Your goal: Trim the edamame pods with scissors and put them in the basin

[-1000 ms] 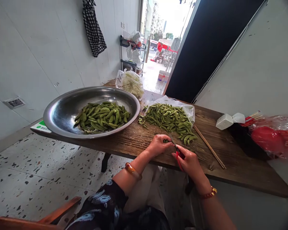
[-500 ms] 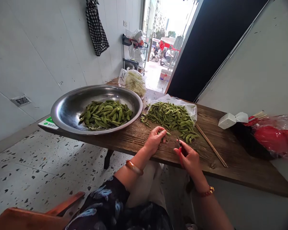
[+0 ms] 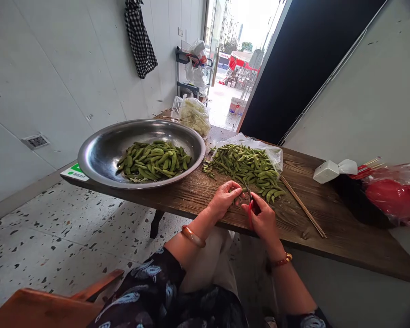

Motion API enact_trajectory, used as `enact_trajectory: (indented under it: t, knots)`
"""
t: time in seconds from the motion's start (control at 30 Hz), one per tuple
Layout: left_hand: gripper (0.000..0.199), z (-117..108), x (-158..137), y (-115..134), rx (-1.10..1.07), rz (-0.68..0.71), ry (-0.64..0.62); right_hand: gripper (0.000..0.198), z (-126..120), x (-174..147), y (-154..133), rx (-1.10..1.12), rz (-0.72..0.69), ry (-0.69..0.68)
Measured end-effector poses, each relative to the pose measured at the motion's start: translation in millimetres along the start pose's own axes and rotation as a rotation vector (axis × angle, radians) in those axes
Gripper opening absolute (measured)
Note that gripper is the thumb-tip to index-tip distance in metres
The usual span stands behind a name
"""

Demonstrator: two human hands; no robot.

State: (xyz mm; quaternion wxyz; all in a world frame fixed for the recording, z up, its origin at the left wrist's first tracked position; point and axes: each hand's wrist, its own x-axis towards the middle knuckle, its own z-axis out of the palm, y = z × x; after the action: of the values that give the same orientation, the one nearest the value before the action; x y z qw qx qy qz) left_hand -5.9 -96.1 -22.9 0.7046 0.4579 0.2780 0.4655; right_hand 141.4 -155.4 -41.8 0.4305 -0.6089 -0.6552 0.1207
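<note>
Between the thumb and fingers of my left hand (image 3: 223, 200) is a green edamame pod (image 3: 243, 190), mostly covered by the fingers. My right hand (image 3: 263, 217) grips red-handled scissors (image 3: 250, 210), whose dark blades meet the tip of that pod. Just beyond both hands, a heap of edamame pods (image 3: 246, 164) spills from a clear plastic bag (image 3: 275, 154). To the left stands a wide steel basin (image 3: 99, 157) with more pods (image 3: 155, 160) piled in its bottom. Small green trimmings (image 3: 208, 169) lie between basin and heap.
Wooden skewers (image 3: 304, 207) lie on the dark wooden table (image 3: 348, 241) to the right. Beyond them are a white foam box (image 3: 325, 171) and a red plastic-wrapped bundle (image 3: 389, 196). A bag of pale vegetable (image 3: 194, 116) sits at the far end. A wooden stool (image 3: 54, 307) is lower left.
My right hand has moved left with the scissors, bringing the blades to the pod in my left hand. The view has shifted slightly. People and scooters outside the door are gone from sight.
</note>
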Motion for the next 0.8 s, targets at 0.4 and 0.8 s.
enact_trajectory:
  t: [0.4,0.8]
  knots:
    - [0.024,1.2,1.3,-0.9,0.093,0.03,-0.03,0.052,-0.3,-0.4,8.8,-0.053,-0.036,0.012]
    - [0.024,1.3,3.3,-6.3,0.132,0.048,0.034,0.059,-28.1,-2.7,30.2,-0.159,0.029,0.032]
